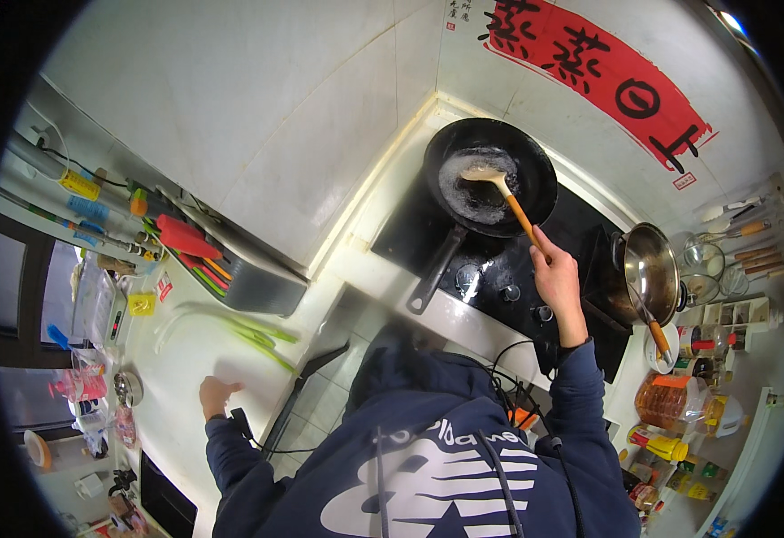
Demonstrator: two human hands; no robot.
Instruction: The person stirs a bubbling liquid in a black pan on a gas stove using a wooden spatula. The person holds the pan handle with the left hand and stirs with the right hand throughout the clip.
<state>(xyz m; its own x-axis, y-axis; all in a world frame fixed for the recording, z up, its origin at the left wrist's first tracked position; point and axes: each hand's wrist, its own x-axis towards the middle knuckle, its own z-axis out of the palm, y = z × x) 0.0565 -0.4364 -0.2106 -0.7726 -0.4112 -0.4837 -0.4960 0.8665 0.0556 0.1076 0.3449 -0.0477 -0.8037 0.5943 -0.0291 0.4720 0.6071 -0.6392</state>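
My right hand (556, 273) is closed around the wooden handle of a spatula (519, 213). Its pale head rests inside a black wok (535, 161) on the stove, among whitish, foamy liquid (472, 202). The wok's long handle points toward me, and no hand is on it. At the left, my left hand (219, 394) is on or just above the white counter (177, 417). Its thumb points right, while the other fingers are mostly hidden, so their pose is unclear. Nearest to it lie long green stalks (262, 336) on the counter.
A steel pot (652, 269) with a wooden-handled utensil stands right of the wok on the black cooktop (410, 229). Bottles (670, 399) crowd the right side. A knife holder (253, 282) with colourful handles stands at left. Utensils hang on the right wall.
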